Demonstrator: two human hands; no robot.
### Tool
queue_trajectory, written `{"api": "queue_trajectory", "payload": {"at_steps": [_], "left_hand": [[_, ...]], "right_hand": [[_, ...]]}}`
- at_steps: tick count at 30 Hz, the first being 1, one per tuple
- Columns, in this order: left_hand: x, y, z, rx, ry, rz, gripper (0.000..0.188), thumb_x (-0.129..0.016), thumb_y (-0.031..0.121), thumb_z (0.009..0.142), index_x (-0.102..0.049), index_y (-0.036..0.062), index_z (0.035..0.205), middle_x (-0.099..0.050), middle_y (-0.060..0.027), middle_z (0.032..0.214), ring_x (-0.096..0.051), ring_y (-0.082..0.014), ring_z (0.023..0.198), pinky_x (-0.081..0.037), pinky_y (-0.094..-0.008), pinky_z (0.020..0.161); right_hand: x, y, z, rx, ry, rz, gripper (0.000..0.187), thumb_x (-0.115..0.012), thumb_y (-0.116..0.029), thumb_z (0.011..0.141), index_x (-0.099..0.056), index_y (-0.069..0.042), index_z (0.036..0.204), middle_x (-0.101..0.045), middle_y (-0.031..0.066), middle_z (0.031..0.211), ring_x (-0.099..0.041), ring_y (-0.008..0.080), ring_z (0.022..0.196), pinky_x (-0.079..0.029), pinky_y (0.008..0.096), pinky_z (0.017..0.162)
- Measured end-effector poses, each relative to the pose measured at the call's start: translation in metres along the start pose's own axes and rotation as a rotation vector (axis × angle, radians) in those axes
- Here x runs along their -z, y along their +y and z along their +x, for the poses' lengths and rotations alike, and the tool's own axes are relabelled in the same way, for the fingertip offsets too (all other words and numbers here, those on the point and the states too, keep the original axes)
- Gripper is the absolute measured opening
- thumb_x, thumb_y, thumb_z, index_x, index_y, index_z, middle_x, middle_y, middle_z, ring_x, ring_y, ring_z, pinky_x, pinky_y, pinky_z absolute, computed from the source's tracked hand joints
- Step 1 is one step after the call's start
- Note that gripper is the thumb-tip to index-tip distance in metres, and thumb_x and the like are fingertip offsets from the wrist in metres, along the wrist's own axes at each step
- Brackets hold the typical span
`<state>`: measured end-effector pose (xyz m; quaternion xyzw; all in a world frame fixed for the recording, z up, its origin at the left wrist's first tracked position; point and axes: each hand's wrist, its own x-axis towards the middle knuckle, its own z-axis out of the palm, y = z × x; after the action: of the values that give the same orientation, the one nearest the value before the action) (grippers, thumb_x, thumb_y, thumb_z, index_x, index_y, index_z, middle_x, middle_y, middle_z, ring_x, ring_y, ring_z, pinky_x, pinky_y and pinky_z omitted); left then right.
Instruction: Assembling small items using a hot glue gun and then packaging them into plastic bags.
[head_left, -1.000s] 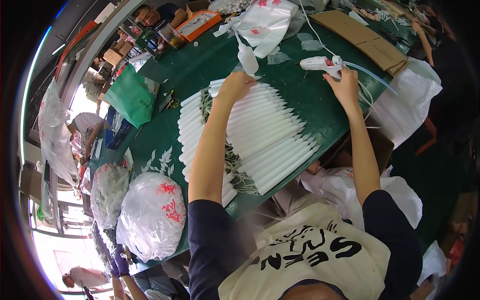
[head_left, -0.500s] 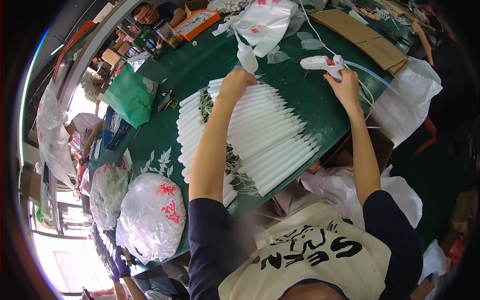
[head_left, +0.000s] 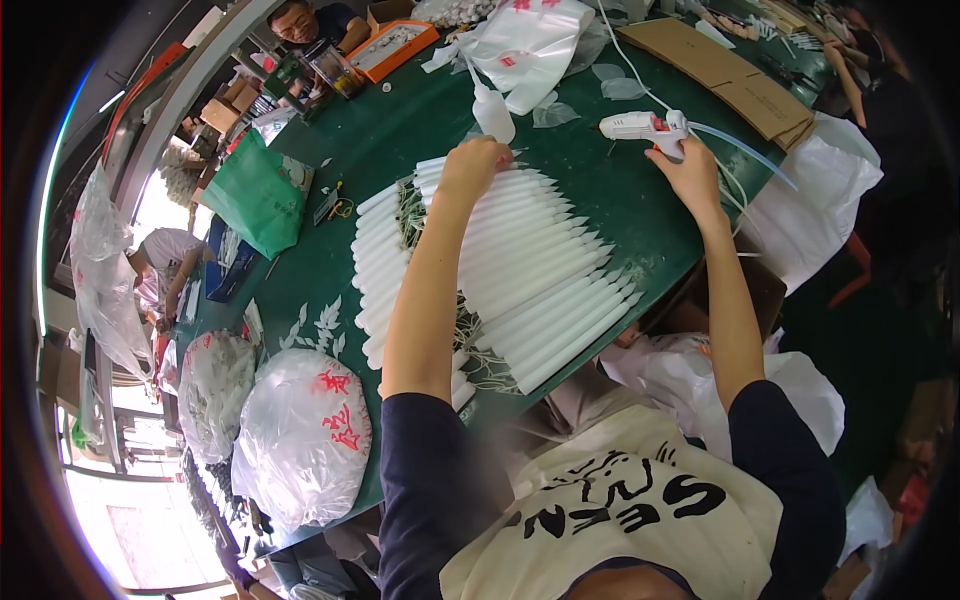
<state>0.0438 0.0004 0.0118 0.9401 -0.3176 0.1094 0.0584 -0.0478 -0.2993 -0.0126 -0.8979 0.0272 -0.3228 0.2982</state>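
Observation:
White taper-shaped candle sticks (head_left: 545, 265) lie side by side in a long row on the green table, their pointed tips toward the right. A second row of white sticks (head_left: 375, 275) runs along its left, with pale wires (head_left: 467, 330) between the two. At the far end of the main row, my left hand (head_left: 474, 166) is closed, fingers curled down; whatever they pinch is hidden. Just beyond it stands a white squeeze bottle (head_left: 493, 115) with a thin nozzle. My right hand (head_left: 692, 175) grips a white hot glue gun (head_left: 640, 127), its nozzle pointing left above the table.
A blue-tinted glue stick (head_left: 745, 152) and white cord trail from the gun. Flat cardboard (head_left: 715, 80) lies far right. Clear plastic bags (head_left: 300, 440) and a green bag (head_left: 255, 195) sit left, with scissors (head_left: 342, 206) and white leaf-shaped pieces (head_left: 325, 325). Other people work around.
My hands keep almost the same places, the left on the row and the right on the glue gun. At the lower left, another person's gloved hands have moved down.

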Motion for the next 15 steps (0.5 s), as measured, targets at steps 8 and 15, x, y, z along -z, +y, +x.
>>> {"api": "queue_trajectory", "payload": {"at_steps": [8, 15], "left_hand": [[0.002, 0.006, 0.0, 0.04, 0.008, -0.029, 0.012, -0.06, 0.012, 0.077, -0.067, 0.0132, 0.086, -0.061, -0.0059, 0.09, -0.058, -0.0269, 0.086, -0.046, -0.0355, 0.073], [0.0, 0.015, 0.005, -0.026, 0.033, -0.116, 0.011, -0.062, 0.016, 0.074, -0.068, 0.013, 0.084, -0.061, -0.0055, 0.088, -0.058, -0.0272, 0.084, -0.046, -0.0362, 0.072]], "right_hand": [[-0.003, 0.012, 0.001, -0.032, -0.054, 0.061, 0.037, -0.071, -0.027, 0.072, -0.061, 0.003, 0.091, -0.062, 0.0204, 0.085, -0.061, 0.0337, 0.075, -0.047, 0.0357, 0.068], [-0.002, 0.009, 0.001, -0.04, -0.057, 0.06, 0.037, -0.071, -0.027, 0.071, -0.062, 0.004, 0.089, -0.062, 0.0209, 0.084, -0.06, 0.0336, 0.074, -0.046, 0.0362, 0.067]]}}
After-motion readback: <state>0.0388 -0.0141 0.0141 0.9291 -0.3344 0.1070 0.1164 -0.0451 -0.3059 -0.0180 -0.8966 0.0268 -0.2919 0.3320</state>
